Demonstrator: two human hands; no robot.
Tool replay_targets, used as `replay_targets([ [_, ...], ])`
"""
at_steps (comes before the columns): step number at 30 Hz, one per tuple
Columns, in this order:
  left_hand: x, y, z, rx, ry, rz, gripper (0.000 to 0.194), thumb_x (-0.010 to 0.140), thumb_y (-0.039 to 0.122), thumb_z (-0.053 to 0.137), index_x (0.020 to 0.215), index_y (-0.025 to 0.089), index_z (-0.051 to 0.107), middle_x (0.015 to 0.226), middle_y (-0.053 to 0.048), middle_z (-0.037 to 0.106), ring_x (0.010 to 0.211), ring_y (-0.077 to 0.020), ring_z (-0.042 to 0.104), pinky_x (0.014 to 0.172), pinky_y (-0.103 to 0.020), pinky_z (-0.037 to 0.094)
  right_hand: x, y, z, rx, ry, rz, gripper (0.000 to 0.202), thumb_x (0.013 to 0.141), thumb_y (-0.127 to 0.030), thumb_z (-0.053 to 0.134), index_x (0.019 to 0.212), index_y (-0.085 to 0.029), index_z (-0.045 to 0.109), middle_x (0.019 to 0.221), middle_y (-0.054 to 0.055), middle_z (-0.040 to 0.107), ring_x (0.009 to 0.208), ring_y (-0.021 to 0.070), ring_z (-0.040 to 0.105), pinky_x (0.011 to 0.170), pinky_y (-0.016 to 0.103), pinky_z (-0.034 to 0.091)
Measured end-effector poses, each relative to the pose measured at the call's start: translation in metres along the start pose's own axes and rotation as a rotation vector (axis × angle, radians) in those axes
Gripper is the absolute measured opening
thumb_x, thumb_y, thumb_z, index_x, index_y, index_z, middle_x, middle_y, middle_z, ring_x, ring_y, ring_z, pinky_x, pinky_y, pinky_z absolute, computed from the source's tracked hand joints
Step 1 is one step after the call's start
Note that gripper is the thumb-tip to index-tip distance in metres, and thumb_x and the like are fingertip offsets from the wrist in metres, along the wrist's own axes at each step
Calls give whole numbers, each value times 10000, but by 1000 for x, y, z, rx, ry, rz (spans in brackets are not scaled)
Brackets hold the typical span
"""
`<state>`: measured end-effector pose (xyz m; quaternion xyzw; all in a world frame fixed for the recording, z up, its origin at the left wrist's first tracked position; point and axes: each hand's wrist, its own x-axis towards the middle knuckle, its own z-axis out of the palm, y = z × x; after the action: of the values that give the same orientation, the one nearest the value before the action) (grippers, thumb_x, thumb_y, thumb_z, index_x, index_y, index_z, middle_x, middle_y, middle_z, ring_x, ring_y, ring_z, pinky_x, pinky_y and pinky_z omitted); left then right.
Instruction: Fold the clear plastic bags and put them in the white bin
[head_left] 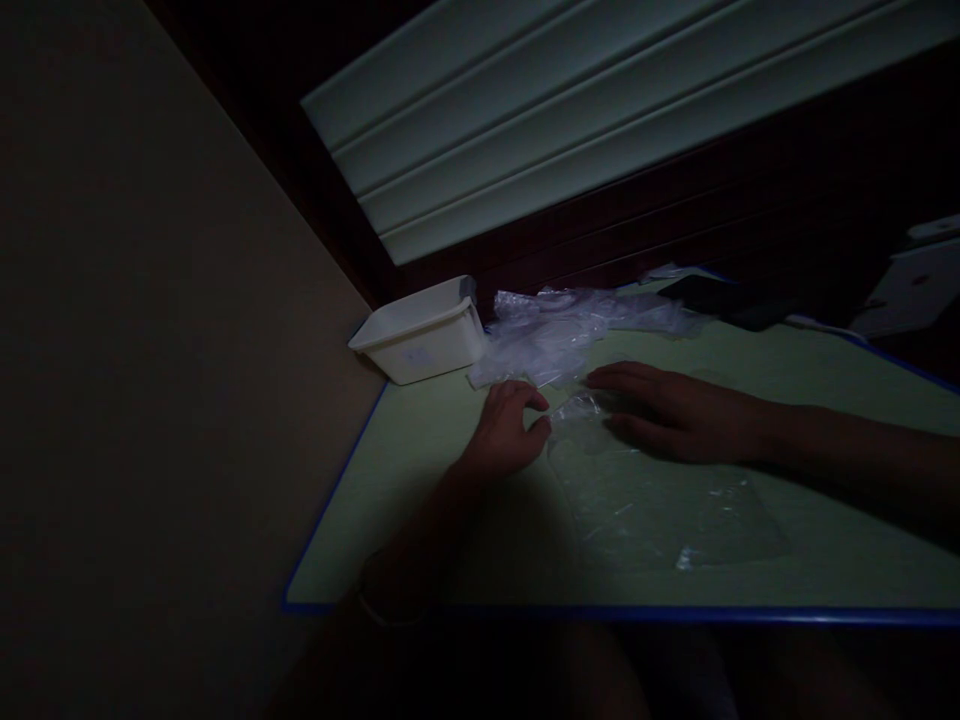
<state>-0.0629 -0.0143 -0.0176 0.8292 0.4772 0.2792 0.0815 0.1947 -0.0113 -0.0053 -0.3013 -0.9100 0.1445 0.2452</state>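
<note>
Now left hand (511,430): grip part-open at edge of clear plastic (675,515); right hand (667,410): grip open, flattish over it.

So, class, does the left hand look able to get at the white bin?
Probably yes: the left hand looks open and near the white bin; the plastic pile crowds the bin's right side but leaves its front uncovered.

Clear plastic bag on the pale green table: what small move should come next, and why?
Probably a light smoothing stroke of the right hand toward the near edge of the clear plastic bag: glints there suggest creases, and that hand is open over the far part. The left hand is at the far left corner, though its grip is unclear in the dim light.
</note>
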Motion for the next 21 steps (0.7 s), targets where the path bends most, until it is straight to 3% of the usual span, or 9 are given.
replay_targets([
  [7, -2, 3, -8, -32, -31, 60, 213, 805, 141, 583, 1010, 194, 564, 1132, -88, 589, 1137, -227, 515, 1045, -423, 411, -3, 6, 1, -45, -22, -34, 577, 887, -351, 515, 1409, -123, 427, 1390, 186, 500, 1268, 317, 497, 1033, 475, 445],
  [15, -6, 5, -22, -34, -218, 177, 325, 854, 259, 594, 1166, 189, 535, 1234, -98, 560, 1188, -236, 491, 1058, -425, 405, -4, 12, 5, -29, -25, -39, 570, 883, -355, 526, 1401, -133, 444, 1388, 175, 507, 1258, 317, 505, 1033, 484, 446],
  [21, -5, 8, -22, -68, -156, 211, 310, 867, 218, 567, 1174, 193, 537, 1248, -103, 558, 1195, -220, 498, 1066, -413, 404, -4, 7, 1, -41, -13, -24, 582, 876, -360, 538, 1396, -119, 443, 1375, 190, 510, 1249, 324, 512, 1026, 473, 449],
])
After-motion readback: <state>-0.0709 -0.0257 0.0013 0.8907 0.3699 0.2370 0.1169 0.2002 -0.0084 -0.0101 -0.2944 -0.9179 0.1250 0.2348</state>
